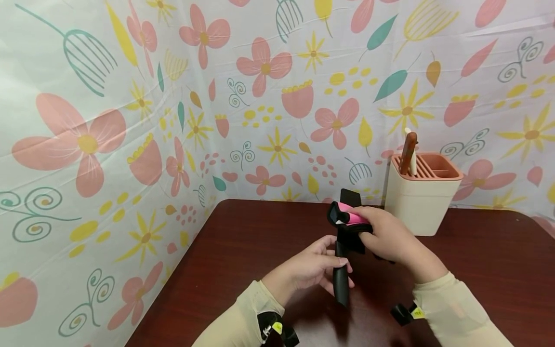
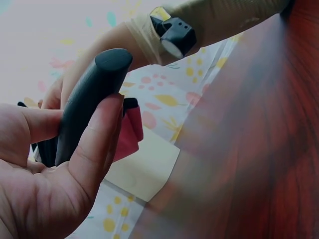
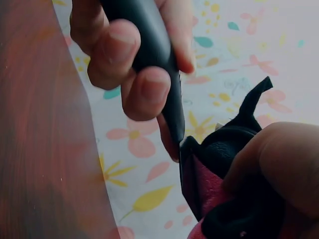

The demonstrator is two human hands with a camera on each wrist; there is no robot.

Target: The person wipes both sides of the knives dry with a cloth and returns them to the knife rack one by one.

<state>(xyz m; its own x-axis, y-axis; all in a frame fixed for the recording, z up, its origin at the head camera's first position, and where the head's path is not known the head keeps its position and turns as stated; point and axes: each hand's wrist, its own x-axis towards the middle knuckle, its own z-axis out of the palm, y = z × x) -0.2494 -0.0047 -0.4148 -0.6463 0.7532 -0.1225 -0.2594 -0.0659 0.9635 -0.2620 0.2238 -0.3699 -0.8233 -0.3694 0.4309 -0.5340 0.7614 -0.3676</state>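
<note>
A black-handled knife (image 1: 341, 284) with a broad dark blade is held above the table. My left hand (image 1: 310, 267) grips its handle, thumb on one side and fingers on the other; the handle's butt end faces the left wrist view. My right hand (image 1: 388, 236) holds a pink and black cloth (image 1: 356, 218) against the blade, just beyond the handle. In the right wrist view, the pink cloth (image 3: 209, 184) lies along the blade beside my right thumb. Much of the blade is hidden by the cloth and the right hand.
A cream knife holder (image 1: 418, 207) with an orange slotted top stands at the table's back right. A brown handle (image 1: 408, 153) and a white handle (image 1: 413, 164) stick up from it. The dark red table (image 1: 243, 241) meets a flower-patterned curtain (image 1: 264, 115) at the back.
</note>
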